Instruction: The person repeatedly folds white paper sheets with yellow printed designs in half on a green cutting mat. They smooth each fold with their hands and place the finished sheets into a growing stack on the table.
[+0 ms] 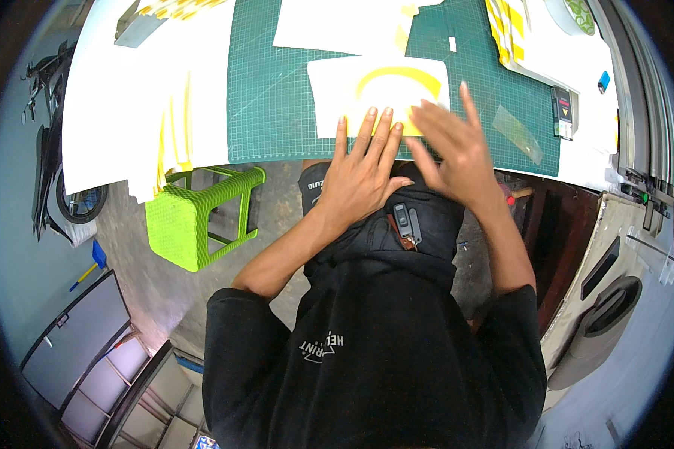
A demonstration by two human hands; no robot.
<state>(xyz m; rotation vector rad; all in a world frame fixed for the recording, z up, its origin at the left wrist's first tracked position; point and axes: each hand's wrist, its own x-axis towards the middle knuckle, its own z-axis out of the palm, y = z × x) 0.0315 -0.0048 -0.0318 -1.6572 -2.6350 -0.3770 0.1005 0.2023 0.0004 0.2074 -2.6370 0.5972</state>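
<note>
A white sheet (333, 93) with a yellow curved shape (401, 73) on it lies on the green cutting mat (269, 112). My left hand (359, 176) rests flat with fingers spread, its fingertips on the sheet's near edge. My right hand (458, 150) is just to the right of it, slightly smeared by motion. Its fingers are stretched and apart, with nothing seen in them, over the sheet's near right corner. Whether that hand touches the sheet, I cannot tell. Beyond lies a larger white sheet (318, 26) with a yellow strip.
Yellow-and-white sheets are stacked at the left (174, 127) and far right (506, 30). A clear plastic strip (518, 135), a small dark box (562, 112) and a blue lighter-like object (603, 81) lie on the right. A green stool (195, 217) stands below the table's left side.
</note>
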